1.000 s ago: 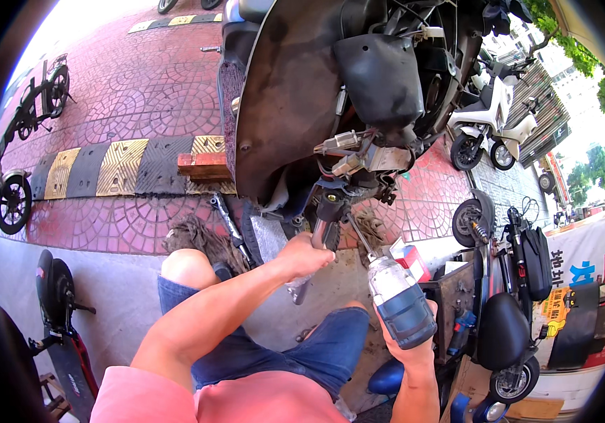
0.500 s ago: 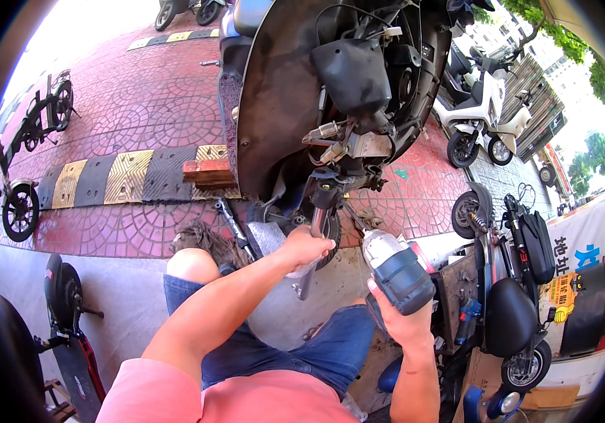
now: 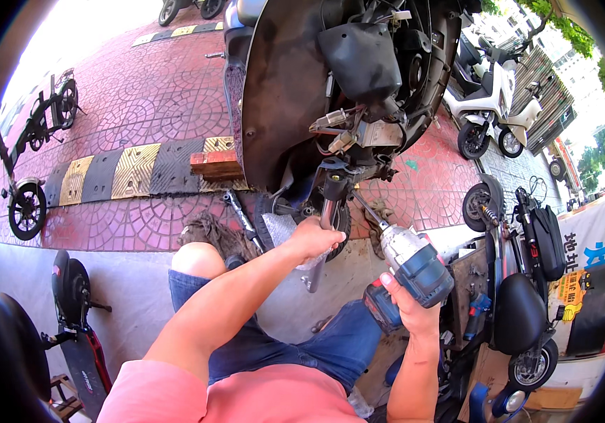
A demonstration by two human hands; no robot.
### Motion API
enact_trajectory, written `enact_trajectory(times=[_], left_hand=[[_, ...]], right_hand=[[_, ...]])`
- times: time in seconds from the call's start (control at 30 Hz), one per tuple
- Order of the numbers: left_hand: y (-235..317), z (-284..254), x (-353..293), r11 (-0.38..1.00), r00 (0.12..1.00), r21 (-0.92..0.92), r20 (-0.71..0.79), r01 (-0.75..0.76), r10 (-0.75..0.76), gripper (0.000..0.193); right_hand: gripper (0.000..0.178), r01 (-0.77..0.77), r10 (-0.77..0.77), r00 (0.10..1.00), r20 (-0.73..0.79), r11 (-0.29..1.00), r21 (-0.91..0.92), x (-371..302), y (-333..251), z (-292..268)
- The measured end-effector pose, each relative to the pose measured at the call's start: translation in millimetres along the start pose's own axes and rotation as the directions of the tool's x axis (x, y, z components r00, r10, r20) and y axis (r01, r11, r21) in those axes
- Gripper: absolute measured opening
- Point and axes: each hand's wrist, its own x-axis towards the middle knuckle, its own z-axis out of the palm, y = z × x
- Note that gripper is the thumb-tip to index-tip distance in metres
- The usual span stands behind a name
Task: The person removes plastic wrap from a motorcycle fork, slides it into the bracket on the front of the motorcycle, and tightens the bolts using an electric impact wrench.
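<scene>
Paving: red patterned bricks (image 3: 119,116) spread beyond your knees, with a pale floor (image 3: 130,282) nearer you.
Scooter: the machine (image 3: 281,84) stands straight ahead of you, its dark panel to the left and its wiring exposed to the right.
Speed ramp: the black and yellow strip (image 3: 133,169) runs across the paving, left of the scooter.
Metal tube: it slants down from the scooter's front end (image 3: 330,211) and passes through your left hand, its lower part showing below your fist.
Power tool: the grey and dark blue body (image 3: 419,264) is in your right hand, its long shaft aimed up and left toward the tube's upper end; you cannot tell whether the tip touches.
Cloth: a crumpled brown rag (image 3: 211,236) lies just beyond your left knee.
Wood block: the reddish piece (image 3: 216,166) sits at the ramp's right end.
Left hand: your fist (image 3: 313,240) is wrapped around the tube.
Right hand: yours (image 3: 415,307) grips the tool, thumb visible.
Connectors: pale plugs (image 3: 329,120) hang among the wires above the tube.
</scene>
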Motion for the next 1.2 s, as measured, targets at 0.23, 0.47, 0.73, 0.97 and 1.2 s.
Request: enact_trajectory(times=[0.23,0.47,0.73,0.97,1.2], left_hand=[[-5.5,3.3,5.0,0.999,0.998,0.031,-0.059,0.012,-0.010,0.029],[0.3,3.1,-0.8,0.998,0.996,0.056,-0.086,0.007,-0.002,0.032],[-6.5,1.8,3.8,0.999,0.998,-0.008,-0.055,0.031,-0.031,0.033],[-0.1,3.1,0.8,0.999,0.999,-0.010,-0.031,0.035,-0.036,0.030],[-2.7,3.7,4.1,0.999,0.998,0.002,-0.050,0.035,-0.035,0.031]], right_hand=[[0.025,0.440,-0.407,0.898,0.170,0.840,-0.317,12.5,0.6,-13.0],[0.037,-0.115,0.116,0.993,0.004,0.983,0.139,14.8,13.6,-25.8],[0.033,0.059,-0.058,0.998,0.007,0.998,-0.036,-0.7,40.8,-10.4],[0.031,0.033,-0.028,0.999,0.034,0.989,-0.147,-2.5,47.0,-13.6],[0.033,0.543,-0.475,0.839,0.264,0.721,-0.431,13.4,41.6,-31.0]])
